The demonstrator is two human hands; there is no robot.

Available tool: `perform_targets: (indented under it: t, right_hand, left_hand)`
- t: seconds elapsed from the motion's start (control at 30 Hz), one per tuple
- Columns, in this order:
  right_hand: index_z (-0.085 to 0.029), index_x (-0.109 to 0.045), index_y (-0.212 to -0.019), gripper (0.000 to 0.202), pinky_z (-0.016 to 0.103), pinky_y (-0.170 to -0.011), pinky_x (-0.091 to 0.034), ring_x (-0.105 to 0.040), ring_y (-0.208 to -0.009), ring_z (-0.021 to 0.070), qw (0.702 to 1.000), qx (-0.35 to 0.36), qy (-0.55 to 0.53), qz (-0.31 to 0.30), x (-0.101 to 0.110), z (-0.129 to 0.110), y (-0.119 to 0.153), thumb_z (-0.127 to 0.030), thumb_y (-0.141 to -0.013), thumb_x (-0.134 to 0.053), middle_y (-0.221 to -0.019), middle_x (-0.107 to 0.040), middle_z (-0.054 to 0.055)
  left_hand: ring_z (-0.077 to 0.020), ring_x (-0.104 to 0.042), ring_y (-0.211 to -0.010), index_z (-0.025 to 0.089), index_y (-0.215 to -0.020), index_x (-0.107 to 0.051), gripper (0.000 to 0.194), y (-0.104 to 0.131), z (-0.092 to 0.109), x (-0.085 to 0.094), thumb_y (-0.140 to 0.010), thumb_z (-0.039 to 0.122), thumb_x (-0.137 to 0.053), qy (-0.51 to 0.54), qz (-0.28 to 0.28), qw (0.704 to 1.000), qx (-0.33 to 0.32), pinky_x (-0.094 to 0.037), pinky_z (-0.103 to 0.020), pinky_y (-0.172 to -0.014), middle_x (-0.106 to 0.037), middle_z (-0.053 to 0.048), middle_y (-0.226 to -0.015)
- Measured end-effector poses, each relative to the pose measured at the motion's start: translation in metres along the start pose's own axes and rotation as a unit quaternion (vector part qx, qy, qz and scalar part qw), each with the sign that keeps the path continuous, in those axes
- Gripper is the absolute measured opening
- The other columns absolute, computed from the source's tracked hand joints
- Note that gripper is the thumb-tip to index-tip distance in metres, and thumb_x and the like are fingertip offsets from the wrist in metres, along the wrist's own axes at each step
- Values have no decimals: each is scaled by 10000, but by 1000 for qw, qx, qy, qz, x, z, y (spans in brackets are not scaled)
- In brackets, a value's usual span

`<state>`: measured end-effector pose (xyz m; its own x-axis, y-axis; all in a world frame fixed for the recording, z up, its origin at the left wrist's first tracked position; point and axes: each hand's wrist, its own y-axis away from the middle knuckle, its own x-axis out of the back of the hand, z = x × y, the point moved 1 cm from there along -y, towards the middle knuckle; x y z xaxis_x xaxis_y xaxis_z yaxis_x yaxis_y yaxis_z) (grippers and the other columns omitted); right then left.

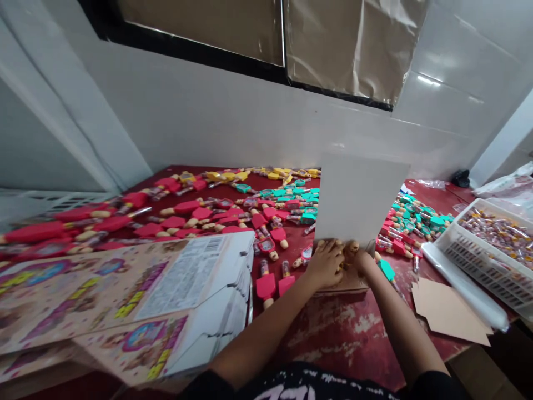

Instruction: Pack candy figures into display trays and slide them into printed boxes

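A small cardboard box (345, 286) stands on the red table with its tall white lid flap (356, 200) raised. My left hand (328, 263) is at the box's left side, its fingers bent down over the contents. Reaching into the right side is my right hand (360, 260), whose fingers are mostly hidden. Between the hands, tan and yellow pieces show in the box, too small to make out. Just left of the box lie pink paddle-shaped toys (265, 286) with clear tubes and tan handles.
Flat printed cartons (166, 294) are stacked at left. Pink, yellow and teal toys (300, 193) cover the table's back. At right are a white basket (478, 261) of small wrapped pieces, a plastic roll (462, 286) and a cardboard sheet (452, 311). A wall (250, 122) stands behind.
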<state>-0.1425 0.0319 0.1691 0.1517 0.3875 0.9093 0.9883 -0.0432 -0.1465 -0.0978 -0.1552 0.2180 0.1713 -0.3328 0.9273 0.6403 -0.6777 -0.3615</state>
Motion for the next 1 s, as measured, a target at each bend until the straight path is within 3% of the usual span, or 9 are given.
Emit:
perform_targets:
  t: [0.13, 0.23, 0.3, 0.37, 0.43, 0.57, 0.67, 0.8, 1.0]
  right_hand:
    - [-92, -643, -924, 449, 304, -629, -529, -652, -639, 205, 991, -38, -120, 52, -17, 0, 45, -503, -888, -468, -669, -657, 88]
    - [-40, -502, -1236, 579, 333, -713, -547, -668, -763, 217, 975, -42, -179, 129, -47, 3, 95, -494, -885, -423, -874, -679, 134]
    - [-46, -489, -1270, 627, 372, -798, -547, -665, -883, 242, 947, -45, -220, 229, -71, 17, 129, -529, -873, -434, -1036, -653, 184]
    - [-86, -524, -1242, 593, 407, -867, -533, -626, -1038, 281, 942, -61, -189, 272, -92, 43, 158, -533, -858, -465, -1154, -617, 201]
    - [-115, -552, -1212, 561, 420, -866, -536, -622, -1037, 296, 944, -68, -143, 291, -108, 77, 183, -539, -854, -473, -1142, -621, 195]
    - [-105, -616, -1113, 601, 462, -794, -546, -646, -909, 339, 943, -57, 4, 329, -127, 148, 214, -610, -803, -511, -997, -651, 203]
    - [-52, -625, -1098, 625, 448, -718, -549, -656, -811, 341, 934, -33, 105, 339, -137, 175, 221, -593, -805, -513, -929, -656, 223]
    - [-44, -591, -1193, 628, 471, -805, -518, -637, -949, 369, 931, -74, 187, 305, -142, 164, 218, -543, -849, -425, -1130, -595, 263]
    - [-104, -609, -1214, 589, 475, -917, -482, -590, -1091, 353, 944, -146, 173, 240, -124, 123, 220, -504, -857, -368, -1223, -576, 217]
  left_hand:
    - [-330, -336, -1350, 171, -1104, -654, 374, 3, 2, 3, -759, 302, -591, 5, 7, 1000, 7, -244, -521, -1148, -464, -102, -1412]
    - [-324, -326, -1358, 177, -1122, -645, 386, 5, 2, 4, -759, 295, -584, 21, 8, 1000, 4, -228, -522, -1157, -461, -89, -1419]
    - [-328, -311, -1367, 189, -1140, -639, 407, 6, 1, 4, -754, 307, -588, 31, 4, 1000, 4, -221, -523, -1160, -446, -78, -1434]
    - [-330, -301, -1373, 196, -1158, -631, 428, 5, 0, 3, -750, 319, -594, 35, 0, 999, 9, -215, -517, -1164, -437, -72, -1442]
    - [-329, -295, -1375, 198, -1163, -629, 431, 4, -1, 2, -756, 335, -593, 36, -4, 999, 16, -211, -519, -1165, -432, -71, -1445]
    - [-326, -310, -1366, 189, -1170, -626, 427, 3, -1, 0, -785, 368, -575, 36, -7, 999, 21, -224, -514, -1165, -454, -76, -1426]
    - [-325, -319, -1360, 186, -1165, -629, 425, 3, -1, -1, -792, 383, -573, 40, -3, 999, 27, -227, -509, -1167, -462, -73, -1419]
    - [-334, -322, -1355, 209, -1169, -628, 421, 3, -2, -1, -775, 349, -586, 43, -3, 999, 29, -248, -522, -1153, -465, -65, -1418]
    - [-324, -369, -1332, 183, -1036, -666, 319, 4, 2, 5, -744, 274, -576, 16, 2, 999, 29, -293, -498, -1138, -514, -74, -1372]
